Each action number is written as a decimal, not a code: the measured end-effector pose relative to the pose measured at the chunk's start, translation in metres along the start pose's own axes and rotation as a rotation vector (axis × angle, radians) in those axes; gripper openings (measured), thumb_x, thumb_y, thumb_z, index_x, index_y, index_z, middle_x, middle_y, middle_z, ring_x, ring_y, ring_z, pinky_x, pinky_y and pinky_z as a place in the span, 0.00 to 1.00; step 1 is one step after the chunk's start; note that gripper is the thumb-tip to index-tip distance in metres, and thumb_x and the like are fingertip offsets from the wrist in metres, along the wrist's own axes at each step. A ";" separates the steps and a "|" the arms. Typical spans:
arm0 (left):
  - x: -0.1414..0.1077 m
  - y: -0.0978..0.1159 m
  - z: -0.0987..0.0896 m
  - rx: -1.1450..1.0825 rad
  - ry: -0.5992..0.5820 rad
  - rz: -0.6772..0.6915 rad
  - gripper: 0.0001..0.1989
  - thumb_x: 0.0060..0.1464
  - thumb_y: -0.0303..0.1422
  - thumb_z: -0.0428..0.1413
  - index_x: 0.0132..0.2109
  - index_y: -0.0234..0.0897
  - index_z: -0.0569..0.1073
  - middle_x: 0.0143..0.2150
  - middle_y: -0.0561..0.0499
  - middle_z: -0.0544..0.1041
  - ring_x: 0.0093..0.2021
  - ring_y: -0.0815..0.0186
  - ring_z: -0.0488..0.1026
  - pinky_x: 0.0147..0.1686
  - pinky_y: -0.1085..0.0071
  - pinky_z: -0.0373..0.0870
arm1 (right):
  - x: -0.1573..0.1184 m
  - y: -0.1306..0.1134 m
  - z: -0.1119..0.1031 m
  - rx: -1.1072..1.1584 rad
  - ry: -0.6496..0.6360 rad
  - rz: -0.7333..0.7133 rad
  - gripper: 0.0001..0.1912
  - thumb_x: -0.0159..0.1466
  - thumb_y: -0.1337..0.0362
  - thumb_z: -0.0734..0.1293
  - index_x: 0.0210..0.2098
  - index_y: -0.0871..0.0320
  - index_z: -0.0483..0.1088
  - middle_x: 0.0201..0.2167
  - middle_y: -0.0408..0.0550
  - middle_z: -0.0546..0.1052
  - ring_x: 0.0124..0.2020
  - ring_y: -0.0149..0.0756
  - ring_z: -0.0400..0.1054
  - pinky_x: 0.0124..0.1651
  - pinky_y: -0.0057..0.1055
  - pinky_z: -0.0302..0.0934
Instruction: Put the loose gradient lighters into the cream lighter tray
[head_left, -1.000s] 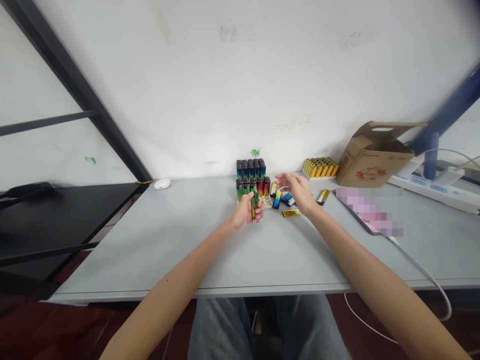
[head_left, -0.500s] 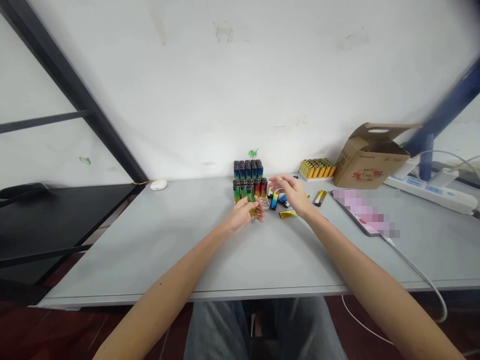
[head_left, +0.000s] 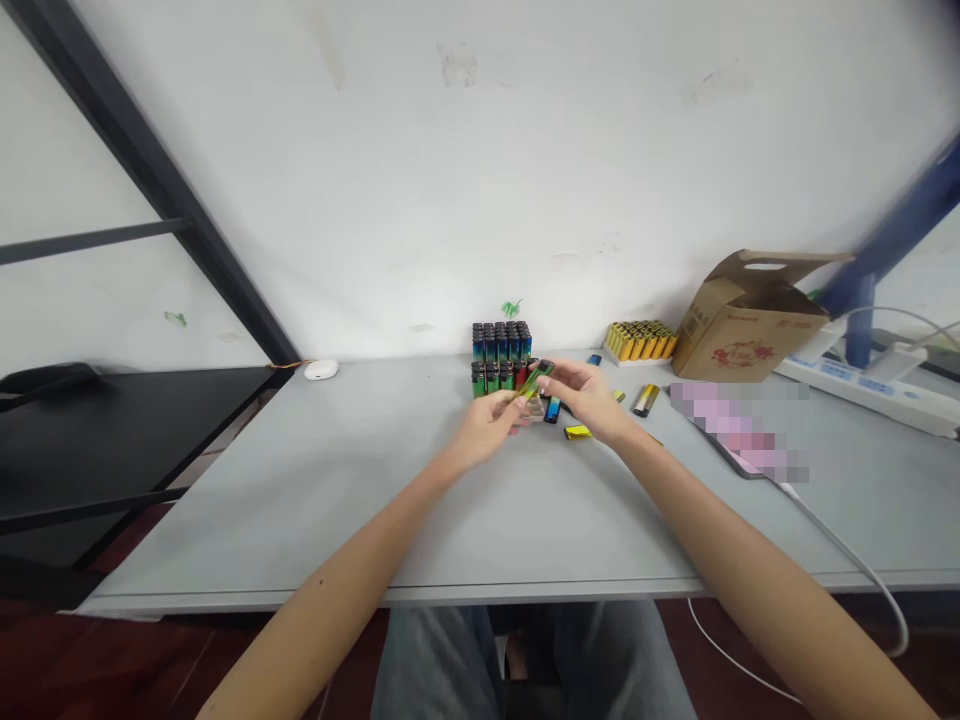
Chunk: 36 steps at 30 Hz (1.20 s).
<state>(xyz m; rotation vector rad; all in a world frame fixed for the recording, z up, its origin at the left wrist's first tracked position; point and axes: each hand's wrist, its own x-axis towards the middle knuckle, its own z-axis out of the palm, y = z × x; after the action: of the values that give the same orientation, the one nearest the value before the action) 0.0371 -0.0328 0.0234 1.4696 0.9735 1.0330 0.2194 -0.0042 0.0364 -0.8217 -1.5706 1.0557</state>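
Observation:
Between my hands is a green-and-yellow lighter [head_left: 534, 381], tilted with its dark top up to the right. My left hand [head_left: 486, 430] pinches its lower end, while the fingers of my right hand [head_left: 589, 398] close on the top end. Just behind them, green lighters [head_left: 491, 379] and a partly hidden red lighter [head_left: 521, 374] stand upright in a pale tray [head_left: 535, 410]. Rows of dark-topped blue lighters [head_left: 501, 346] stand farther back. Under and beside my right hand lie a blue lighter [head_left: 553, 410] and a yellow lighter [head_left: 578, 433].
A white-and-yellow lighter [head_left: 646, 400] lies right of my right hand. Yellow pieces fill a tray [head_left: 637, 361] by the wall, beside an open cardboard box [head_left: 750, 335]. Farther right are a phone [head_left: 724, 430] with a cable and a power strip [head_left: 870, 390]. A white case [head_left: 322, 370] sits left.
The lighter in my left hand has gone from upright to tilted rightward. My right hand has come down and left, and its fingers now meet the lighter's top. The view has shifted slightly.

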 end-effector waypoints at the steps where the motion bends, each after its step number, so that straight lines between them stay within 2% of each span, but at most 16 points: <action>1: -0.001 0.000 -0.002 0.062 0.082 0.052 0.13 0.57 0.41 0.57 0.44 0.36 0.75 0.37 0.47 0.79 0.35 0.64 0.77 0.39 0.68 0.71 | 0.001 0.000 -0.001 -0.004 0.060 -0.012 0.20 0.55 0.50 0.71 0.41 0.57 0.75 0.30 0.46 0.77 0.32 0.36 0.69 0.38 0.34 0.66; 5: -0.006 0.003 -0.008 0.302 0.322 0.220 0.09 0.55 0.35 0.57 0.44 0.43 0.75 0.27 0.54 0.74 0.32 0.64 0.73 0.37 0.71 0.66 | 0.005 0.004 0.000 -0.068 0.199 -0.033 0.19 0.54 0.51 0.72 0.39 0.57 0.75 0.29 0.46 0.77 0.31 0.37 0.71 0.39 0.35 0.67; 7: -0.006 0.004 -0.009 0.419 0.398 0.296 0.08 0.55 0.32 0.55 0.43 0.43 0.75 0.30 0.52 0.75 0.34 0.63 0.72 0.41 0.70 0.66 | 0.006 0.009 0.001 -0.141 0.197 -0.029 0.19 0.54 0.52 0.71 0.40 0.58 0.75 0.29 0.46 0.77 0.30 0.36 0.71 0.38 0.36 0.67; 11: -0.002 0.002 -0.014 0.662 0.523 0.488 0.09 0.56 0.29 0.51 0.43 0.39 0.73 0.40 0.47 0.75 0.45 0.59 0.70 0.50 0.64 0.64 | 0.006 0.024 0.003 -0.306 0.158 -0.023 0.19 0.56 0.54 0.70 0.42 0.60 0.75 0.29 0.48 0.78 0.29 0.36 0.71 0.38 0.36 0.67; 15: 0.002 -0.003 -0.018 0.865 0.611 0.520 0.12 0.55 0.29 0.52 0.47 0.37 0.71 0.46 0.43 0.72 0.50 0.56 0.66 0.53 0.59 0.63 | 0.005 0.034 0.003 -0.350 0.141 -0.011 0.20 0.56 0.54 0.70 0.43 0.61 0.75 0.31 0.50 0.79 0.32 0.37 0.71 0.38 0.36 0.67; 17: 0.002 -0.005 -0.017 0.955 0.594 0.532 0.15 0.54 0.30 0.53 0.50 0.37 0.71 0.50 0.41 0.69 0.52 0.55 0.65 0.54 0.57 0.63 | 0.005 0.035 0.005 -0.345 0.136 -0.001 0.20 0.56 0.54 0.70 0.43 0.61 0.75 0.33 0.51 0.79 0.33 0.38 0.72 0.38 0.36 0.67; 20: -0.001 -0.008 -0.012 1.066 0.501 0.567 0.18 0.54 0.32 0.55 0.52 0.39 0.71 0.55 0.41 0.66 0.57 0.52 0.62 0.57 0.54 0.60 | 0.005 0.034 0.009 -0.349 0.121 -0.024 0.18 0.57 0.56 0.69 0.43 0.59 0.75 0.34 0.51 0.79 0.35 0.39 0.72 0.38 0.35 0.67; 25: -0.004 -0.009 -0.006 1.161 0.403 0.621 0.22 0.54 0.34 0.55 0.57 0.40 0.70 0.62 0.39 0.62 0.65 0.47 0.53 0.60 0.48 0.53 | 0.004 0.034 0.018 -0.360 0.167 -0.054 0.16 0.57 0.57 0.69 0.42 0.59 0.74 0.33 0.50 0.79 0.35 0.38 0.73 0.40 0.36 0.67; 30: -0.004 -0.010 -0.006 1.202 0.348 0.638 0.27 0.55 0.35 0.55 0.61 0.40 0.67 0.66 0.38 0.57 0.67 0.46 0.49 0.61 0.46 0.50 | 0.002 0.034 0.021 -0.398 0.213 -0.093 0.14 0.57 0.60 0.68 0.41 0.59 0.75 0.31 0.48 0.79 0.33 0.38 0.73 0.41 0.36 0.67; 36: -0.003 -0.011 -0.007 1.210 0.309 0.612 0.28 0.55 0.35 0.55 0.63 0.41 0.64 0.67 0.37 0.56 0.68 0.45 0.48 0.60 0.45 0.51 | 0.002 0.035 0.020 -0.379 0.226 -0.107 0.14 0.57 0.59 0.67 0.41 0.58 0.75 0.33 0.48 0.80 0.33 0.38 0.73 0.39 0.35 0.67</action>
<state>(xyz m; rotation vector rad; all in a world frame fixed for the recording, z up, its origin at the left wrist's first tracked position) 0.0292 -0.0321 0.0124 2.7792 1.5460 1.1551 0.1991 0.0067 0.0032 -1.0589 -1.6199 0.5715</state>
